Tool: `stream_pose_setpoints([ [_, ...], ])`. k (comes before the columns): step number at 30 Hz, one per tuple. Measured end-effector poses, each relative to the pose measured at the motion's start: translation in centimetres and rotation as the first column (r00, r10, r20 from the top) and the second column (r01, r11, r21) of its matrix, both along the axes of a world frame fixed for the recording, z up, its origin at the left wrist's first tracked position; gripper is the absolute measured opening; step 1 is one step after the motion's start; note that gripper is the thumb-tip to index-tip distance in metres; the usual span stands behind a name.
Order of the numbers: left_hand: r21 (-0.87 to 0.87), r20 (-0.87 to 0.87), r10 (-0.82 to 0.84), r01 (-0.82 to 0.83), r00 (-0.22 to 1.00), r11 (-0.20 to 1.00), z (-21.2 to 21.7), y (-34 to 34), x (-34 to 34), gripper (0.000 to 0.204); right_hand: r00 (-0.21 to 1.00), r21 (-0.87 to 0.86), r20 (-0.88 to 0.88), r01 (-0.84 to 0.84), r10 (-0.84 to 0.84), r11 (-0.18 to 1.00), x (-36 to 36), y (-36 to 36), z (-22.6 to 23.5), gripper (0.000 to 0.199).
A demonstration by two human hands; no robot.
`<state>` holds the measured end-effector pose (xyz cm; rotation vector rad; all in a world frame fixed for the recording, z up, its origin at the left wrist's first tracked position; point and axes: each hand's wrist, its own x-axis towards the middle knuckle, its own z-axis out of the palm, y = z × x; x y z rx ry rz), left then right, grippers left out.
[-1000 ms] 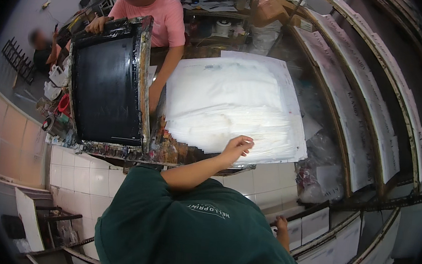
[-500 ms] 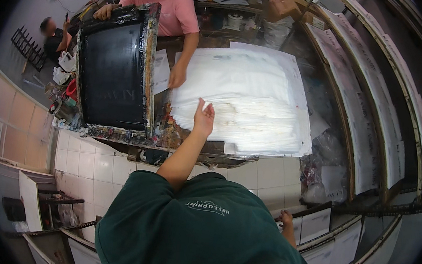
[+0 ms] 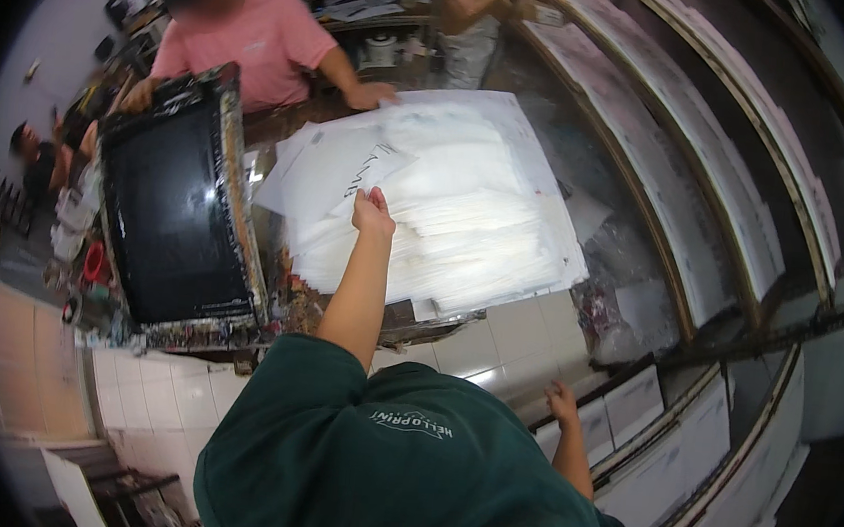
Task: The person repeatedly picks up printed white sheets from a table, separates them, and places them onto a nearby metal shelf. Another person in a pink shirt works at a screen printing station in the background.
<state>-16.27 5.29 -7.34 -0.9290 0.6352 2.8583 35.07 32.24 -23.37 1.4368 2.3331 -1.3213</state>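
My left hand (image 3: 374, 211) reaches over the table with its fingers pinched on the near edge of a thin white sheet (image 3: 334, 181) with black lettering. That sheet lies partly over a spread stack of thin white sheets (image 3: 485, 234); whether they are paper or plastic I cannot tell. My right hand (image 3: 561, 403) hangs low at my right side, fingers apart and holding nothing, near the lower rack. Left of the stack, a co-worker in a pink shirt (image 3: 250, 48) has one hand on a tilted screen-printing frame (image 3: 171, 206) with a black mesh. Their other hand (image 3: 369, 95) is at the stack's far edge.
Drying racks (image 3: 610, 119) holding white sheets curve along the right side. More rack shelves (image 3: 696, 458) stand close to my right arm. A red container (image 3: 95, 262) and other clutter sit left of the frame. Another person (image 3: 37, 165) is at the far left.
The printing frame has been lowered from a steeper tilt, and a lettered sheet now lies on the stack, gripped by my left hand. The co-worker's free hand has moved to the far edge. My view has shifted.
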Motion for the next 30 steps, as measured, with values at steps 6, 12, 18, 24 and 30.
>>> stream_pose_setpoints([
  [6,-0.005,-0.217,-0.469,0.479,0.856,0.878,7.0,8.3,12.3,0.039,0.862,-0.3,-0.475,0.027,-0.174,0.954,-14.8,-6.9,17.3,0.04],
  [12,-0.147,-0.305,-0.885,0.901,0.351,0.408,9.0,5.9,24.6,0.048,0.576,-0.536,-0.66,0.088,-0.482,0.84,-21.8,-10.2,25.5,0.039],
  [18,-0.729,-0.29,-0.813,0.666,-0.505,-0.154,-0.6,0.4,31.0,0.047,0.256,-0.537,-0.672,0.479,-0.695,0.695,-14.8,-14.4,24.3,0.029],
  [24,-0.705,0.567,0.027,-0.502,-0.823,-0.501,-20.8,-9.5,26.9,0.072,0.138,-0.543,-0.559,0.684,-0.817,0.487,-6.5,-21.3,18.0,0.023],
  [30,-0.284,0.731,0.119,-0.458,-0.672,-0.842,-37.6,-23.0,20.8,0.099,-0.039,-0.522,-0.417,0.828,-0.908,0.204,0.2,-32.0,9.4,0.021],
])
